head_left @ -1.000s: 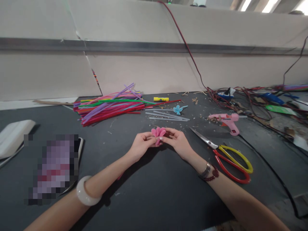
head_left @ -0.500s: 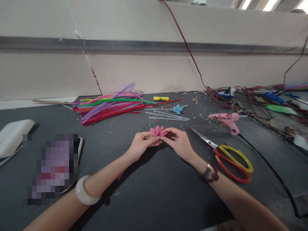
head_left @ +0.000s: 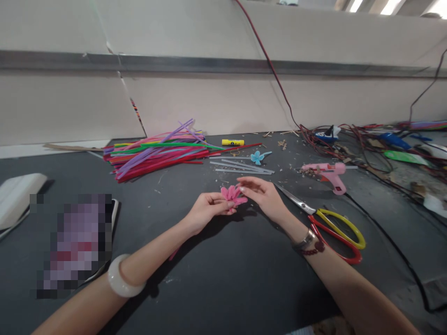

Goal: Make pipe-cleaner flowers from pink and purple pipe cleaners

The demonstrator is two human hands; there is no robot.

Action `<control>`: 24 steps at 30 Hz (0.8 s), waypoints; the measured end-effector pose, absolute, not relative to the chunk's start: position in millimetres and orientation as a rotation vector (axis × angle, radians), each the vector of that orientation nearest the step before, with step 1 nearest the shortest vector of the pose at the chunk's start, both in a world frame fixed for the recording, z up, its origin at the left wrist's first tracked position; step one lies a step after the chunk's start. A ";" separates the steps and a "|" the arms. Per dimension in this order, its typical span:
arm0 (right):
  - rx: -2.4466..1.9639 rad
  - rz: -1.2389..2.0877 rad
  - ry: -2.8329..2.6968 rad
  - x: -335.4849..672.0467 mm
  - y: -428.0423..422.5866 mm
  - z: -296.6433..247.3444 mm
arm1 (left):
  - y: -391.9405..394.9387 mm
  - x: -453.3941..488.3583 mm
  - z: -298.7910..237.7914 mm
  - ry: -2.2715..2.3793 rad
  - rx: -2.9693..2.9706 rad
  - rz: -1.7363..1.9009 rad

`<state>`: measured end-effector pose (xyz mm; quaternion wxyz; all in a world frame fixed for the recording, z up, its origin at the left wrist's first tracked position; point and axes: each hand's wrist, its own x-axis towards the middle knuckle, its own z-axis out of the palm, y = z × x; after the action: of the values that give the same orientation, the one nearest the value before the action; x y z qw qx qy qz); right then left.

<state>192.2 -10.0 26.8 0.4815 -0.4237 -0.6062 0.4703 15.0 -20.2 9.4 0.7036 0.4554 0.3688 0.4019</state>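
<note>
Dark workbench (head_left: 223, 284): pipe-cleaner heap (head_left: 157, 156) far left, pink glue gun (head_left: 328, 168) and red-yellow scissors (head_left: 340, 222) right. Mid-bench, left hand (head_left: 206, 213) pinching pink pipe-cleaner flower (head_left: 233, 195); right hand (head_left: 263, 195) open, fingertips just beside flower.

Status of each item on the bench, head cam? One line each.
left hand, pinching the flower
right hand, open, raised beside the flower
pink pipe-cleaner flower, petals spread
scissors, blades closed, lying flat
pink hot glue gun, lying on its side
blue pipe-cleaner flower, lying on the mat
coloured pipe cleaners, loose heap
</note>
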 end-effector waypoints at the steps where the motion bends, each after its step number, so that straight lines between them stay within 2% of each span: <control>1: -1.032 1.151 -1.508 193.6 -9.0 26.6 | -20.7 15.1 9.5 0.818 1.018 0.877; 16: -1.144 1.257 -1.511 192.3 -8.7 22.9 | -20.0 14.8 8.3 0.878 1.162 0.849; 24: -1.081 1.251 -1.694 192.5 -11.5 26.1 | -21.2 14.7 5.3 0.853 1.190 0.762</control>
<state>192.5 -11.5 26.1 0.3776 -0.4229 -0.6627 0.4893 14.7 -21.2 5.3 0.6783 0.5298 0.3798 0.3391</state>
